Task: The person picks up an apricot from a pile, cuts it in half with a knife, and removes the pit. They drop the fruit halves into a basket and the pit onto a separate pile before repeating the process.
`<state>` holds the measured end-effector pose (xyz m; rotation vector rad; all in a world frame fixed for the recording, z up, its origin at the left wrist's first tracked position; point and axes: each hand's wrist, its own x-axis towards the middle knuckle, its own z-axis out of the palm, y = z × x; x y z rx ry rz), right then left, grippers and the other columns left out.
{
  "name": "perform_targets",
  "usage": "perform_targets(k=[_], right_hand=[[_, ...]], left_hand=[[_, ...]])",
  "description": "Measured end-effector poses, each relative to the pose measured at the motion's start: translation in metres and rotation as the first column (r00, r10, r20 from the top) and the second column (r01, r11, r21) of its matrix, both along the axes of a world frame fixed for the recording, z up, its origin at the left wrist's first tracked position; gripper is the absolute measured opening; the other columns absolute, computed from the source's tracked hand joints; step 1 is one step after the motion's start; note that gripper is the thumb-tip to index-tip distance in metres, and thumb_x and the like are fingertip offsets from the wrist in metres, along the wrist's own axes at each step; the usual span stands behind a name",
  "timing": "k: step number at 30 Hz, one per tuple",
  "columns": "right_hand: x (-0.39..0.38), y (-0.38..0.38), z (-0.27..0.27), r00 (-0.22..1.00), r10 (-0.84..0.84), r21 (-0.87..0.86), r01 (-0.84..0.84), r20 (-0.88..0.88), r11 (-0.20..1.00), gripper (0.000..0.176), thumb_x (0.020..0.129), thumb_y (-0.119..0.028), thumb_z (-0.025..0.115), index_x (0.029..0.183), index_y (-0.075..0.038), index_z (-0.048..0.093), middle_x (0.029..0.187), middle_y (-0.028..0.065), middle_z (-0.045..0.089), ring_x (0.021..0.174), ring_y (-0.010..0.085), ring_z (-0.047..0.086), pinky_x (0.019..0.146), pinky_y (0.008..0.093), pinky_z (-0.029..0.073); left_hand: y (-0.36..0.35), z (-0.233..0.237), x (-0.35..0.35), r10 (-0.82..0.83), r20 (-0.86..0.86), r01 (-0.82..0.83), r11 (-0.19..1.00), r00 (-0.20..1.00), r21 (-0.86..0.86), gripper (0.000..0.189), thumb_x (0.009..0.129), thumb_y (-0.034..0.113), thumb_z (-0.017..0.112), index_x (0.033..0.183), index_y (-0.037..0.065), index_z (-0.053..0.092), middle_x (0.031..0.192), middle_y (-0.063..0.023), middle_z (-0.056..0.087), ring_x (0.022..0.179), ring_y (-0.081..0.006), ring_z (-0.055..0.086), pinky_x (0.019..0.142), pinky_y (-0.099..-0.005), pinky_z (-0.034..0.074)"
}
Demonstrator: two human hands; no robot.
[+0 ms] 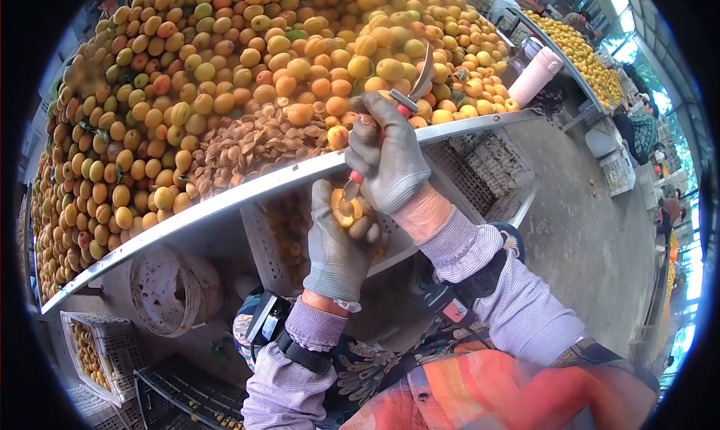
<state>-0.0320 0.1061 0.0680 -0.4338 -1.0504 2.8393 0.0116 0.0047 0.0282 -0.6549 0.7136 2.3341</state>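
Observation:
In the head view my left hand (335,239), in a grey glove, is closed around a cut apricot (346,207) whose orange flesh faces up. My right hand (386,154), gloved too, grips a red-handled pitting tool (405,109). One end of it, a curved metal blade, rises above the fist. The tool's lower metal end points down at the apricot, right at its cut flesh. Both hands are at the table's metal edge (259,184). Just beyond them lies a heap of brown apricot pits (244,146) beside piled whole apricots (225,70).
Below my hands stands a crate (262,250) with apricot pieces. A dirty white bucket (196,291) is under the table, and a crate of apricots (94,355) stands lower left. A pink bottle (535,77) is at the right end. People work at tables further right.

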Motion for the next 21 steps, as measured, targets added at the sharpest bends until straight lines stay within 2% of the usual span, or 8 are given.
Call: perform_targets(k=[1,5,7,11,14,17,19,21], right_hand=[[-0.001,0.003,-0.003,1.0,0.018,-0.06,-0.017,0.021,0.998,0.018,0.096,-0.027,0.051,0.097,-0.01,0.055,0.06,-0.0062,0.036,0.042,0.0049,0.023,0.042,0.0208,0.02],[-0.001,0.006,-0.013,0.999,0.005,-0.11,0.0,0.042,0.994,0.018,0.097,-0.027,0.051,0.097,-0.009,0.054,0.061,-0.006,0.034,0.043,0.0045,0.024,0.042,0.0205,0.02],[-0.002,0.009,-0.015,0.995,0.097,-0.162,-0.094,0.007,0.982,0.018,0.097,-0.026,0.05,0.096,-0.008,0.053,0.062,-0.0057,0.032,0.043,0.0044,0.024,0.041,0.0203,0.02],[0.001,0.013,-0.014,0.99,0.141,-0.157,-0.144,-0.03,0.977,0.022,0.099,-0.027,0.048,0.1,-0.006,0.055,0.062,-0.0058,0.031,0.043,0.004,0.023,0.041,0.0197,0.021],[0.002,0.016,-0.013,0.988,0.149,-0.139,-0.154,-0.047,0.978,0.024,0.099,-0.028,0.048,0.101,-0.005,0.056,0.062,-0.0057,0.035,0.043,0.0038,0.024,0.041,0.0193,0.022],[0.0,0.022,-0.014,0.987,0.148,-0.107,-0.155,-0.069,0.982,0.024,0.099,-0.028,0.048,0.1,-0.005,0.056,0.063,-0.0056,0.038,0.043,0.004,0.024,0.041,0.0196,0.023],[0.0,0.031,-0.014,0.987,0.133,-0.08,-0.141,-0.094,0.987,0.024,0.098,-0.028,0.049,0.1,-0.005,0.056,0.063,-0.0056,0.04,0.042,0.0041,0.024,0.041,0.0199,0.023],[0.001,0.035,-0.012,0.985,0.154,-0.14,-0.164,-0.076,0.977,0.022,0.098,-0.028,0.049,0.099,-0.007,0.056,0.063,-0.0058,0.04,0.042,0.0045,0.025,0.041,0.0202,0.023]], left_hand=[[0.0,0.002,-0.001,-0.013,0.01,0.013,1.0,1.0,-0.001,0.047,0.092,0.059,0.042,0.093,0.014,0.055,0.059,-0.0001,0.046,0.049,-0.0151,0.042,0.05,-0.0291,0.037],[0.002,0.007,-0.002,-0.074,0.057,0.075,0.997,0.996,-0.006,0.046,0.093,0.059,0.041,0.087,0.015,0.054,0.06,-0.0003,0.046,0.048,-0.0156,0.041,0.05,-0.0304,0.037],[0.003,0.004,-0.001,-0.092,0.075,0.093,0.996,0.993,-0.012,0.046,0.093,0.059,0.04,0.085,0.015,0.053,0.06,-0.0003,0.046,0.048,-0.0157,0.041,0.05,-0.0307,0.036],[0.008,-0.027,0.001,-0.151,-0.045,0.154,0.985,0.987,0.074,0.042,0.094,0.054,0.041,0.088,0.014,0.052,0.067,-0.0016,0.048,0.055,-0.0169,0.045,0.056,-0.0326,0.04],[0.007,-0.047,-0.004,-0.185,-0.158,0.204,0.972,0.97,0.118,0.04,0.095,0.051,0.041,0.091,0.013,0.052,0.072,-0.0025,0.05,0.06,-0.0179,0.047,0.06,-0.0341,0.042],[0.002,-0.041,-0.004,-0.217,-0.238,0.25,0.961,0.947,0.12,0.038,0.096,0.049,0.042,0.092,0.012,0.051,0.076,-0.0031,0.051,0.064,-0.0185,0.049,0.063,-0.0351,0.044],[0.004,-0.014,0.005,-0.083,-0.217,0.139,0.956,0.973,0.259,0.03,0.094,0.04,0.053,0.095,0.01,0.052,0.078,-0.0032,0.051,0.072,-0.0201,0.051,0.071,-0.0353,0.045],[0.006,-0.019,0.007,-0.126,-0.254,0.18,0.963,0.959,0.202,0.027,0.094,0.036,0.054,0.095,0.009,0.052,0.079,-0.0027,0.05,0.074,-0.0189,0.05,0.073,-0.0341,0.045]])
